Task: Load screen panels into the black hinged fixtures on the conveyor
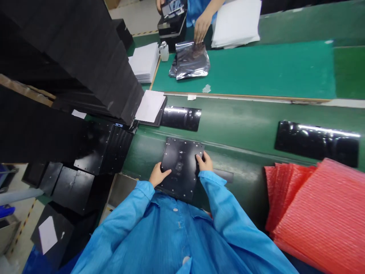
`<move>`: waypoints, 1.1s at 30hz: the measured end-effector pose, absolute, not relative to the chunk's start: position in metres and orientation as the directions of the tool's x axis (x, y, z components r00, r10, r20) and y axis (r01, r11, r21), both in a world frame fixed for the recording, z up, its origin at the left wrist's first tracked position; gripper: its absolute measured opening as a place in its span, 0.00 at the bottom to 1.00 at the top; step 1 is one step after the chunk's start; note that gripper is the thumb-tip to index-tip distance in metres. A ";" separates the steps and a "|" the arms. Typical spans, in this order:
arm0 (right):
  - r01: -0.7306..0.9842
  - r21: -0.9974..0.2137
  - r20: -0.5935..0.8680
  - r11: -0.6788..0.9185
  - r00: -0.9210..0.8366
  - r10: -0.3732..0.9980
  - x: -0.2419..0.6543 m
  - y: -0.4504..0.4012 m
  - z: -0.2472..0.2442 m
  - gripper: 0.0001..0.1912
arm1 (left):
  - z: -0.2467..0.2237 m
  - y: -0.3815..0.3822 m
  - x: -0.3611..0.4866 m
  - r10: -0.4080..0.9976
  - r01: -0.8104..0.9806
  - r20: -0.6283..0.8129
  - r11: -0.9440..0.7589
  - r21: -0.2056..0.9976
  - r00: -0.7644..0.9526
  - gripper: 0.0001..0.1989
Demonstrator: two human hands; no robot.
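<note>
A flat black panel [185,160] with small holes or studs along its edges is in front of my chest, over the near edge of the green bench. My left hand [159,174] grips its left edge, thumb on the top face and fingers out of sight below. On the opposite edge, my right hand [204,161] holds it the same way. Just right of that hand, a narrow grey strip [224,175] lies on the bench. Beyond the panel sits a shiny black wrapped piece [181,118], beside a dark slab topped by a white sheet [150,105].
Tall black foam stacks [94,57] rise on the left, with black panels [94,146] below them. Red bubble-wrap bags [322,205] lie at right, near another shiny black piece [316,142]. Across the bench, a co-worker's hand [202,26] touches silvery bags [192,61].
</note>
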State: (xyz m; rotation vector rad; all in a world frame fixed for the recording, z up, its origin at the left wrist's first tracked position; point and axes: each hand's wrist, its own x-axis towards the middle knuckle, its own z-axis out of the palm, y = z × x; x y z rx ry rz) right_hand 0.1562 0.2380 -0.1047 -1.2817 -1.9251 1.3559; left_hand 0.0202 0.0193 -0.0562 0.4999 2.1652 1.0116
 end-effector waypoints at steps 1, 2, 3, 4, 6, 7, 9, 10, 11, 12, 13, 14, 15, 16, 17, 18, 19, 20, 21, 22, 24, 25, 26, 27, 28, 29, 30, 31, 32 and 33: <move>0.422 -0.901 -0.120 0.096 -0.456 0.882 0.158 0.235 -0.106 0.35 | -0.060 0.024 0.018 0.571 0.042 -0.426 0.631 0.775 -0.702 0.31; 0.428 -0.897 -0.107 0.110 -0.453 0.885 0.158 0.233 -0.106 0.35 | -0.064 0.027 0.016 0.556 0.030 -0.431 0.636 0.771 -0.710 0.30; 0.441 -0.889 -0.100 0.126 -0.455 0.885 0.157 0.233 -0.106 0.36 | -0.066 0.027 0.014 0.544 0.022 -0.435 0.642 0.766 -0.717 0.30; 0.457 -0.878 -0.096 0.143 -0.461 0.882 0.154 0.234 -0.105 0.37 | -0.068 0.024 0.013 0.536 0.018 -0.440 0.649 0.760 -0.721 0.29; 0.491 -0.851 -0.083 0.185 -0.476 0.876 0.148 0.240 -0.102 0.37 | -0.068 0.014 0.014 0.535 0.023 -0.463 0.672 0.740 -0.707 0.30; 0.504 -0.837 -0.072 0.212 -0.487 0.871 0.144 0.245 -0.099 0.36 | -0.066 0.006 0.016 0.547 0.035 -0.483 0.686 0.726 -0.684 0.32; 0.525 -0.805 -0.053 0.277 -0.528 0.847 0.137 0.255 -0.091 0.34 | -0.059 -0.009 0.023 0.585 0.086 -0.531 0.718 0.691 -0.614 0.37; 0.539 -0.784 -0.054 0.308 -0.554 0.831 0.133 0.261 -0.086 0.31 | -0.056 -0.016 0.029 0.599 0.124 -0.552 0.734 0.668 -0.580 0.39; 0.558 -0.760 -0.065 0.333 -0.575 0.816 0.129 0.265 -0.080 0.29 | -0.053 -0.021 0.035 0.606 0.165 -0.567 0.750 0.640 -0.557 0.39; 0.584 -0.732 -0.082 0.351 -0.586 0.806 0.126 0.269 -0.075 0.26 | -0.051 -0.025 0.040 0.604 0.205 -0.578 0.768 0.607 -0.549 0.38; 0.616 -0.701 -0.103 0.360 -0.586 0.804 0.124 0.272 -0.070 0.23 | -0.050 -0.027 0.045 0.593 0.242 -0.585 0.786 0.569 -0.553 0.36; 0.654 -0.667 -0.128 0.358 -0.573 0.809 0.122 0.274 -0.066 0.21 | -0.049 -0.028 0.049 0.579 0.274 -0.589 0.804 0.528 -0.564 0.33; 0.692 -0.632 -0.154 0.348 -0.552 0.820 0.121 0.274 -0.063 0.19 | -0.048 -0.028 0.051 0.565 0.303 -0.593 0.819 0.487 -0.573 0.30; 0.726 -0.601 -0.176 0.335 -0.528 0.831 0.121 0.274 -0.061 0.18 | -0.047 -0.027 0.052 0.554 0.330 -0.598 0.830 0.449 -0.579 0.26; 0.752 -0.575 -0.191 0.323 -0.507 0.840 0.121 0.273 -0.060 0.17 | -0.046 -0.026 0.051 0.546 0.356 -0.603 0.837 0.415 -0.581 0.23; 0.771 -0.555 -0.199 0.314 -0.489 0.849 0.121 0.272 -0.060 0.17 | -0.045 -0.026 0.050 0.543 0.382 -0.608 0.840 0.386 -0.580 0.20; 0.780 -0.542 -0.195 0.312 -0.478 0.856 0.122 0.270 -0.062 0.16 | -0.043 -0.025 0.049 0.543 0.407 -0.612 0.838 0.362 -0.575 0.18; 0.781 -0.537 -0.179 0.319 -0.474 0.862 0.123 0.269 -0.064 0.16 | -0.041 -0.024 0.048 0.547 0.432 -0.614 0.834 0.343 -0.569 0.17; 0.776 -0.537 -0.153 0.331 -0.476 0.866 0.123 0.269 -0.067 0.16 | -0.040 -0.023 0.047 0.553 0.456 -0.615 0.827 0.328 -0.562 0.15; 0.768 -0.540 -0.125 0.344 -0.477 0.870 0.124 0.269 -0.071 0.16 | -0.039 -0.021 0.047 0.563 0.480 -0.614 0.818 0.317 -0.553 0.15; 0.756 -0.551 -0.086 0.354 -0.473 0.877 0.125 0.271 -0.076 0.16 | -0.036 -0.017 0.048 0.592 0.531 -0.606 0.790 0.307 -0.531 0.14; 0.752 -0.559 -0.080 0.350 -0.469 0.880 0.125 0.272 -0.078 0.15 | -0.034 -0.015 0.046 0.612 0.557 -0.600 0.771 0.307 -0.516 0.14; 0.746 -0.570 -0.077 0.345 -0.467 0.881 0.126 0.274 -0.079 0.15 | -0.030 -0.015 0.041 0.634 0.584 -0.595 0.749 0.312 -0.494 0.14; 0.734 -0.585 -0.064 0.346 -0.467 0.882 0.126 0.276 -0.078 0.15 | -0.023 -0.016 0.031 0.658 0.611 -0.592 0.723 0.322 -0.466 0.14; 0.715 -0.600 -0.031 0.359 -0.470 0.882 0.126 0.277 -0.076 0.15 | -0.013 -0.019 0.015 0.689 0.639 -0.576 0.691 0.339 -0.440 0.14; 0.689 -0.613 0.023 0.387 -0.473 0.881 0.125 0.276 -0.073 0.15 | 0.000 -0.025 -0.006 0.729 0.660 -0.529 0.657 0.363 -0.434 0.14; 0.659 -0.622 0.093 0.423 -0.475 0.875 0.121 0.272 -0.068 0.15 | 0.016 -0.035 -0.034 0.767 0.671 -0.444 0.631 0.389 -0.463 0.14; 0.627 -0.627 0.160 0.462 -0.477 0.864 0.116 0.264 -0.062 0.16 | 0.033 -0.047 -0.067 0.793 0.676 -0.323 0.609 0.414 -0.516 0.15; 0.595 -0.635 0.205 0.492 -0.484 0.851 0.107 0.252 -0.056 0.17 | 0.050 -0.062 -0.103 0.772 0.659 -0.150 0.612 0.437 -0.618 0.18; 0.563 -0.653 0.216 0.507 -0.503 0.837 0.095 0.235 -0.049 0.18 | 0.066 -0.078 -0.139 0.685 0.612 0.010 0.645 0.457 -0.729 0.21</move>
